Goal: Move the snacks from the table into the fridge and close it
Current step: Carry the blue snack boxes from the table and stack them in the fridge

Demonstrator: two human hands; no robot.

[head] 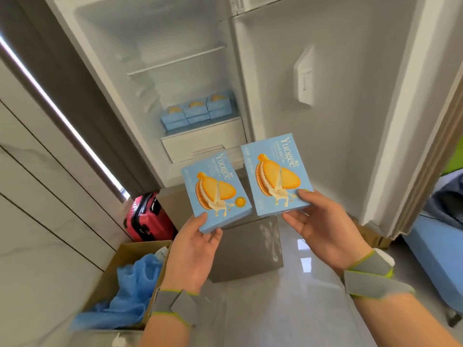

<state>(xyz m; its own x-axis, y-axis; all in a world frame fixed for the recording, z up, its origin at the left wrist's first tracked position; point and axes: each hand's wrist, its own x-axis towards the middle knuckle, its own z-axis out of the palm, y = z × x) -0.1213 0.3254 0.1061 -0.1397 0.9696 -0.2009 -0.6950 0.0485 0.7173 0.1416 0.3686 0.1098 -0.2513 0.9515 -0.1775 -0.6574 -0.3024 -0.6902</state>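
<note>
I hold two light-blue snack boxes with a sandwich-biscuit picture in front of the open fridge (155,33). My left hand (193,249) grips the left box (215,191) by its near corner. My right hand (318,221) pinches the right box (275,174) at its near edge, thumb on top. Several identical boxes (198,111) are stacked on the fridge's lower shelf, above a white drawer (200,146). The fridge door (338,96) stands wide open to the right.
A grey lower fridge door (248,249) lies below my hands. A red suitcase (147,219) stands by the wall at the left. A cardboard carton (120,256) with blue plastic inside sits on the floor at the lower left. Blue furniture (436,256) is at the right.
</note>
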